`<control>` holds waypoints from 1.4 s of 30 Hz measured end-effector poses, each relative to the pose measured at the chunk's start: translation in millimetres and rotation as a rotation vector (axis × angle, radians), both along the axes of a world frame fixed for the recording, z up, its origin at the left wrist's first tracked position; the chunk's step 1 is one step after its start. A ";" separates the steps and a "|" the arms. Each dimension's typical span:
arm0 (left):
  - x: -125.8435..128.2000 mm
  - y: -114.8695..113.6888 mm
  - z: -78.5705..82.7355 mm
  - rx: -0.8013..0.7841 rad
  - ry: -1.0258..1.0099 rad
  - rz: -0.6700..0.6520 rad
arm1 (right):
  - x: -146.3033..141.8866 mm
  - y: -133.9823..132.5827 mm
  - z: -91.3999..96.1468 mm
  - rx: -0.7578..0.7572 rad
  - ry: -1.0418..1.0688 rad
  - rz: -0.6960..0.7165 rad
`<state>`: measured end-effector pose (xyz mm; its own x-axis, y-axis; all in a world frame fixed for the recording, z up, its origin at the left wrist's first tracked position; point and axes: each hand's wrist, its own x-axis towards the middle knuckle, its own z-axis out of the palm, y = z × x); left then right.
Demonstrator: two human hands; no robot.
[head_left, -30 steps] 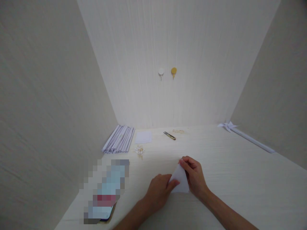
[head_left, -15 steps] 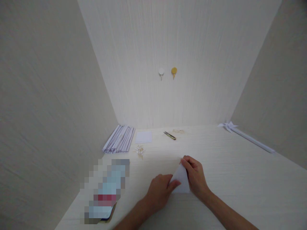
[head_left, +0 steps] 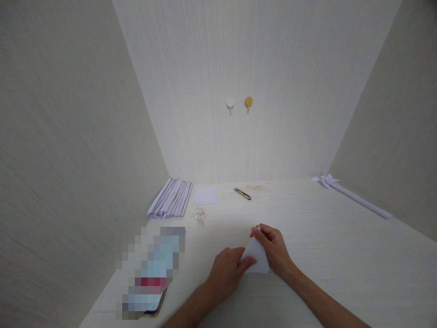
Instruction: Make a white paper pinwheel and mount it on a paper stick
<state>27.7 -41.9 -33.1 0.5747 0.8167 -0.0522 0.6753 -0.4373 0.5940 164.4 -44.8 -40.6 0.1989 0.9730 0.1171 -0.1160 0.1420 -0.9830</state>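
Note:
Between my hands is a folded white sheet of paper (head_left: 256,257), narrow at the top and wider at its lower edge. My left hand (head_left: 228,272) grips its left side, with the thumb lying across the front face. At the upper tip, my right hand (head_left: 273,246) pinches the paper between thumb and fingers. The fingers behind the sheet are partly hidden. Both hands are just above or on the pale table (head_left: 324,255); I cannot tell whether the paper touches it.
Rolled paper sticks (head_left: 170,199), a stack of square sheets (head_left: 205,195), a pile of small white-and-tan pieces (head_left: 200,214) and thread snips (head_left: 242,193) lie behind. A blurred phone-like object (head_left: 153,273) is left. A paper pinwheel (head_left: 326,181) on a stick lies right. Two hooks (head_left: 248,102) are on the wall.
My right hand has shifted slightly left at the paper's tip, and the sheet's outline has narrowed at the top. The left hand keeps nearly the same hold.

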 end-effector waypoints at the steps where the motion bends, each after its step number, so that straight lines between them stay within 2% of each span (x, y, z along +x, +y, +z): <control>1: 0.0 0.2 -0.4 0.004 0.002 0.004 | 0.4 0.2 -0.6 -0.007 -0.008 -0.001; 8: -0.3 0.2 1.0 0.039 0.073 0.025 | 2.6 1.2 -5.5 -0.001 -0.023 -0.017; 12: 1.2 -0.9 1.4 0.062 0.108 0.029 | 2.1 -2.7 -1.3 0.045 -0.163 -0.091; 15: 3.0 -0.7 -0.2 0.052 0.041 0.045 | 1.6 -6.0 2.7 0.066 -0.247 -0.152; 21: 2.4 7.4 -4.9 -0.150 -0.390 0.065 | 2.8 -3.5 1.0 0.052 -0.226 -0.221; 26: 0.0 14.9 -7.0 -0.375 -0.567 0.174 | 6.6 1.2 -4.5 0.040 -0.079 -0.302; 29: -2.4 18.1 -7.3 -0.472 -0.608 0.172 | 8.6 2.3 -4.6 0.036 -0.056 -0.328; 34: -7.8 20.3 -4.7 -0.579 -0.606 0.083 | 10.8 3.8 -4.2 0.038 -0.057 -0.324; 42: -9.7 20.4 -4.1 -0.640 -0.574 0.041 | 11.0 4.5 -4.0 0.029 -0.059 -0.307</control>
